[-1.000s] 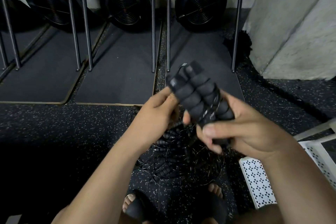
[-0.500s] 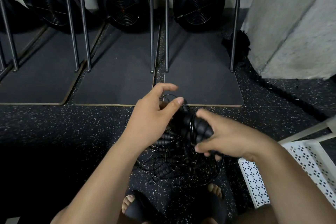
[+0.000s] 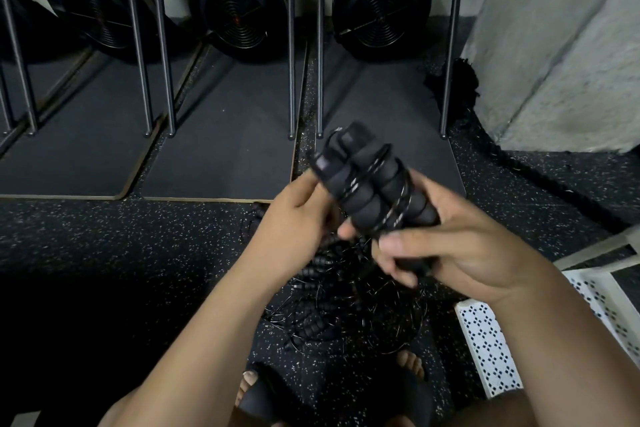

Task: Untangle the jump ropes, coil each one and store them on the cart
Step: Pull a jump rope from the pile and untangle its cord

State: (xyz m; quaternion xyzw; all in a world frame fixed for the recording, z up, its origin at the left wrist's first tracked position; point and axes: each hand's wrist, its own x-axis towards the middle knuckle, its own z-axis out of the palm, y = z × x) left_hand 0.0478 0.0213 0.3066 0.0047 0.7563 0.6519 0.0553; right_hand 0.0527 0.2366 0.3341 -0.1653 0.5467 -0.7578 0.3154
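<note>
Right hand (image 3: 460, 253) grips the handle bundle (image 3: 367, 191), raised again above the tangle (image 3: 346, 315); left hand (image 3: 298, 215) pinches its edge, so untangling looks unfinished.

A: What runs along the top of the frame?
B: Three round black fan housings (image 3: 239, 7), with upright metal poles (image 3: 292, 45) standing on dark mats (image 3: 225, 156).
A: Elsewhere?
B: Concrete pillar (image 3: 561, 45) upper right; speckled floor (image 3: 104, 236); black sandals (image 3: 263, 395) bottom centre.
</note>
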